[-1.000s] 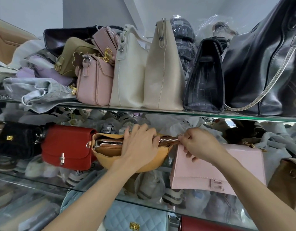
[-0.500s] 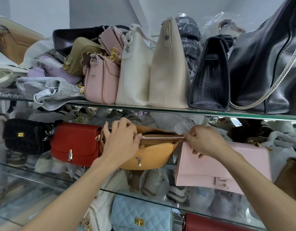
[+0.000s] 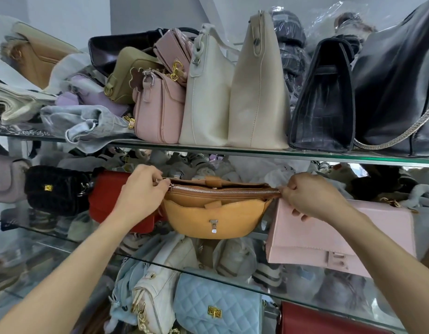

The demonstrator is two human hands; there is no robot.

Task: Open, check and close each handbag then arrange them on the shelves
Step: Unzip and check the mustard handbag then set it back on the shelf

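Leftward along the zip [image 3: 223,189] goes the left hand [image 3: 138,194], now pinching the slider at the tan bag's [image 3: 216,215] left end; teeth look shut. Right hand [image 3: 310,196] pinches the zip's other end. Between both sets of fingers the bag hangs before the middle shelf [image 3: 64,239]. It seems soft and light, sagging; best held at its ends.

Left grip [image 3: 142,189] pinching, right grip [image 3: 310,195] seemingly pinching; forearms raised.
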